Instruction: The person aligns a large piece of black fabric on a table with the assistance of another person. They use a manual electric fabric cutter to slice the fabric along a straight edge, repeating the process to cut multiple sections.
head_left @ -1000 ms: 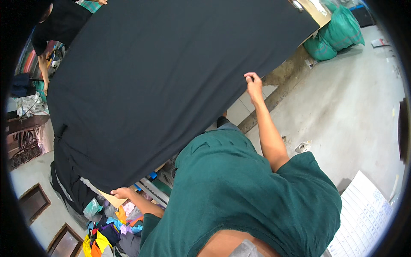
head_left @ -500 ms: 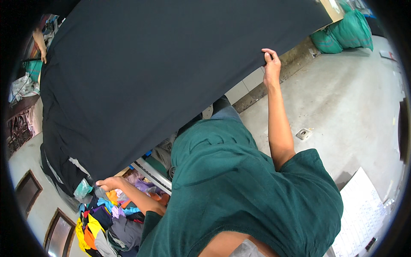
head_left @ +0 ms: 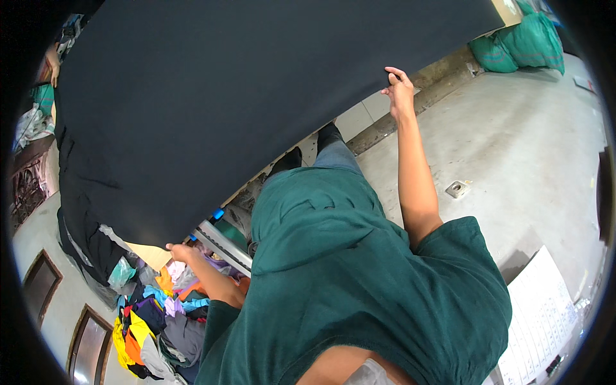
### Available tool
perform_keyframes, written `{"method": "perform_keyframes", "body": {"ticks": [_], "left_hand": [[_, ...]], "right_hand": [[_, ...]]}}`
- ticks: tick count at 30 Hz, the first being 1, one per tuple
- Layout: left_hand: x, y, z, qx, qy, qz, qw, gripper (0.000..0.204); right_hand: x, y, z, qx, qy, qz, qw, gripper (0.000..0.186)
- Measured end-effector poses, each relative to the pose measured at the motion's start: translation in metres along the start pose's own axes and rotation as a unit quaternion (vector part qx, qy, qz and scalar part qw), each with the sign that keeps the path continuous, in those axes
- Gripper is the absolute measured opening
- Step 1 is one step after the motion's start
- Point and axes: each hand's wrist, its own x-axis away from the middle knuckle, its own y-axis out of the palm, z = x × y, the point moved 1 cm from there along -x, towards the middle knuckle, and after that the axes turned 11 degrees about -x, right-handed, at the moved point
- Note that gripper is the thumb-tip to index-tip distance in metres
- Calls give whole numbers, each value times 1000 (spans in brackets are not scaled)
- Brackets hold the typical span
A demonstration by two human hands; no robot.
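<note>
Head view: a large black fabric sheet point(head_left: 224, 109) was stretched wide in front of the person, filling the upper left. The right hand point(head_left: 399, 92), arm fully extended upward, pinched the sheet's lower right edge with fingers clenched on it. The left hand point(head_left: 181, 252), arm bent low, gripped the sheet's lower left corner, fingers closed over the edge. The person wore a green shirt point(head_left: 359, 289). A pile of coloured cloth scraps point(head_left: 154, 314) lay below the left hand; green sacks point(head_left: 520, 42) sat on the concrete floor point(head_left: 513, 147) at upper right.
</note>
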Motion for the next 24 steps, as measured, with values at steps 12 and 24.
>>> {"method": "perform_keyframes", "body": {"ticks": [12,24], "left_hand": [[-23,17,-16,173,-10,-100,980,41],[4,0,7,167,58,54,983,45]], "right_hand": [[15,13,10,112,-28,-14,993,20],[10,8,4,112,-42,6,993,21]]}}
